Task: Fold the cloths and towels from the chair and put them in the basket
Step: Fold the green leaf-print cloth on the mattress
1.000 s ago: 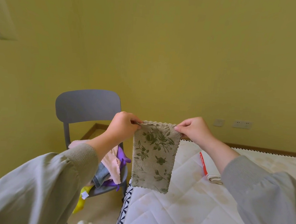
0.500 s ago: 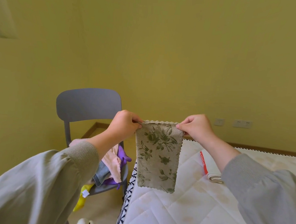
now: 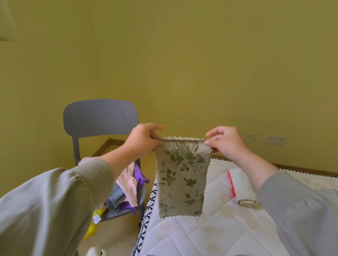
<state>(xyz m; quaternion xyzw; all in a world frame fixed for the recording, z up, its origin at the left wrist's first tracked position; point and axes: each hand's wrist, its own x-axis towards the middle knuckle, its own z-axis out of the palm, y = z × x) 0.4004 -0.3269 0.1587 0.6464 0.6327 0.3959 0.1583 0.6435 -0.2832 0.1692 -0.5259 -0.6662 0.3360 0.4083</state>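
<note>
A beige cloth with a green flower print (image 3: 181, 176) hangs in the air over the near left corner of the mattress. My left hand (image 3: 143, 140) pinches its top left corner, and my right hand (image 3: 226, 142) pinches its top right corner. The cloth hangs straight down with its scalloped lower edge just above the mattress. Behind my left arm stands a grey chair (image 3: 99, 119) with a heap of cloths (image 3: 127, 185) on its seat: pink, purple, grey striped and yellow ones. No basket is in view.
A white quilted mattress (image 3: 227, 232) with a patterned side fills the lower right. A folded white towel with a red band (image 3: 241, 191) lies on it. A white shoe (image 3: 95, 255) sits on the floor. Yellow walls stand close behind.
Both hands have lifted the flowered cloth a little and spread its top edge slightly wider. The chair and its heap have not moved.
</note>
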